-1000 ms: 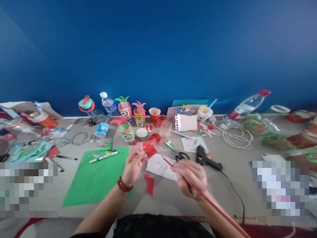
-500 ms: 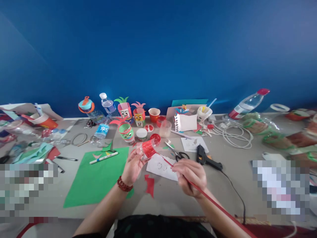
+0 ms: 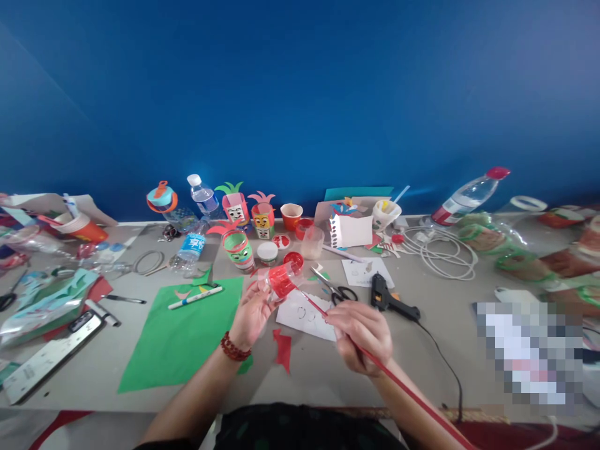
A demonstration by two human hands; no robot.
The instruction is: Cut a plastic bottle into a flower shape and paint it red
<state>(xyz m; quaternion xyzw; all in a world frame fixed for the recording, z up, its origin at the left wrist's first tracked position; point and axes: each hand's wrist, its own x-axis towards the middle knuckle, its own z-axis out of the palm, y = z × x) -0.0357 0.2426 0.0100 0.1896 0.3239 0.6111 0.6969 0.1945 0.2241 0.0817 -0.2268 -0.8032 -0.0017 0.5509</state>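
Note:
My left hand [image 3: 253,314] is closed around a clear plastic cup [image 3: 282,279] whose side is coated in red paint. The cup is tilted on its side above the table. In my right hand [image 3: 362,334] is a long red paintbrush [image 3: 316,306], pinched near its front, its tip at the cup's painted wall. Just behind the cup stands a small pot of red paint [image 3: 294,261]. Beneath the brush lies white paper [image 3: 300,319] with small circles drawn on it. A scrap of red paper [image 3: 282,351] rests nearer to me.
Left of my hands lies a green sheet [image 3: 182,344] with a marker [image 3: 195,297] on it. Scissors [image 3: 335,289] and a black glue gun [image 3: 391,298] with a trailing cord lie to the right. Decorated cups [image 3: 238,251] and water bottles [image 3: 191,247] stand behind.
Both hands hold almost the same pose, with the brush tip still at the cup. The view has shifted very slightly.

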